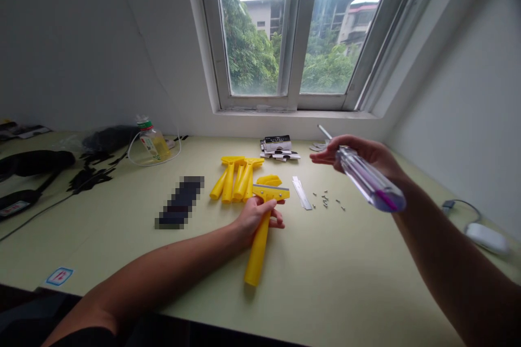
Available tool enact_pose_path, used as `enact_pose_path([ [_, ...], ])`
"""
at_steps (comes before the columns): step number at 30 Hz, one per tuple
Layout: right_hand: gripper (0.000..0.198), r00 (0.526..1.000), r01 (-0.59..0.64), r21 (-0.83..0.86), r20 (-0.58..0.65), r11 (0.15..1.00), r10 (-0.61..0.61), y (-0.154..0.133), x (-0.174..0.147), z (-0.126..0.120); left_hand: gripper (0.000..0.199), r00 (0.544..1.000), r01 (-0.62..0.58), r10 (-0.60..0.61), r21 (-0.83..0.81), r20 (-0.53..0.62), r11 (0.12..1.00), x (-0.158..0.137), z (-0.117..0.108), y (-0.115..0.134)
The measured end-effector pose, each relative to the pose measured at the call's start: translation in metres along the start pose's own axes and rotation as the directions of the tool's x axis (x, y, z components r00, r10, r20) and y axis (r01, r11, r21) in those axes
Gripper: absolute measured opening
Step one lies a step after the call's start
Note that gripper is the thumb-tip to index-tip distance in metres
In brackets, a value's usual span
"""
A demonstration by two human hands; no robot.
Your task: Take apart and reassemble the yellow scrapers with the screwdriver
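Note:
My left hand [260,217] is closed around the neck of a yellow scraper [258,249], whose handle points toward me. A metal blade strip with two screws shows along its head. Raised over the right side of the table, my right hand [366,154] grips a screwdriver [370,181] with a clear, purple-tinted handle; its shaft points up and away to the left. Just beyond the left hand lie several more yellow scrapers [236,179] and some loose yellow head pieces [269,180]. Flat metal blades [302,193] and several small screws [324,198] are scattered between the two hands.
Small black-and-white boxes [279,146] are stacked at the back, below the window. A pixelated dark object [179,203] lies left of the scrapers. A bottle of yellow liquid [153,143] stands at the back left. At the right edge sits a white case [486,237] by a cable.

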State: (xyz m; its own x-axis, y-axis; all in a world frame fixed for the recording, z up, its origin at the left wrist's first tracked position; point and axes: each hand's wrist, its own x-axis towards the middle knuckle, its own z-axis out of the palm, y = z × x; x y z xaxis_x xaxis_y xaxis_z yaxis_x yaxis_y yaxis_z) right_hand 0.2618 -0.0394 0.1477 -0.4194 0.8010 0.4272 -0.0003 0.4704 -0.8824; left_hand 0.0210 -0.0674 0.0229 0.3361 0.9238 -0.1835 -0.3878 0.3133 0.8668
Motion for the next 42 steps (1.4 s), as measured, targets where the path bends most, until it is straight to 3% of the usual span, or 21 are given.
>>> enact_pose_path([
  [3, 0.021, 0.993, 0.1, -0.384, -0.022, 0.918, -0.117, -0.001, -0.002, 0.013, 0.028, 1.0, 0.007, -0.007, 0.009, -0.017, 1.0, 0.0, 0.001, 0.0],
  [5, 0.018, 0.979, 0.139, -0.525, -0.052, 0.839, -0.195, 0.002, -0.004, 0.021, 0.027, 1.0, 0.01, -0.01, 0.013, -0.024, 1.0, 0.0, 0.001, 0.0],
  [7, 0.025, 0.978, 0.135, -0.488, -0.077, 0.862, -0.196, 0.006, -0.004, 0.027, 0.027, 1.0, 0.011, -0.011, 0.017, -0.021, 1.0, 0.0, 0.0, 0.0],
  [11, 0.032, 0.993, 0.036, -0.199, -0.105, 0.979, -0.058, 0.015, -0.001, 0.032, 0.03, 1.0, 0.018, -0.018, 0.023, -0.01, 1.0, -0.001, -0.001, -0.001],
  [16, 0.034, 0.988, -0.058, -0.042, -0.144, 0.997, 0.051, 0.028, 0.004, 0.032, 0.033, 0.999, 0.036, -0.036, 0.035, 0.01, 0.999, -0.001, -0.001, 0.0],
  [29, 0.026, 0.993, -0.101, -0.025, -0.069, 0.995, 0.099, 0.028, 0.004, 0.035, 0.037, 0.999, 0.025, -0.026, 0.051, 0.021, 0.998, -0.001, -0.002, -0.002],
  [38, 0.028, 0.993, -0.114, -0.09, -0.048, 0.989, 0.11, 0.029, 0.003, 0.034, 0.037, 0.999, 0.03, -0.031, 0.047, 0.018, 0.998, -0.002, -0.003, -0.002],
  [42, 0.034, 0.993, -0.112, -0.179, 0.027, 0.977, 0.119, 0.02, 0.0, 0.036, 0.038, 0.999, 0.031, -0.032, 0.045, 0.01, 0.999, -0.001, -0.003, -0.003],
])
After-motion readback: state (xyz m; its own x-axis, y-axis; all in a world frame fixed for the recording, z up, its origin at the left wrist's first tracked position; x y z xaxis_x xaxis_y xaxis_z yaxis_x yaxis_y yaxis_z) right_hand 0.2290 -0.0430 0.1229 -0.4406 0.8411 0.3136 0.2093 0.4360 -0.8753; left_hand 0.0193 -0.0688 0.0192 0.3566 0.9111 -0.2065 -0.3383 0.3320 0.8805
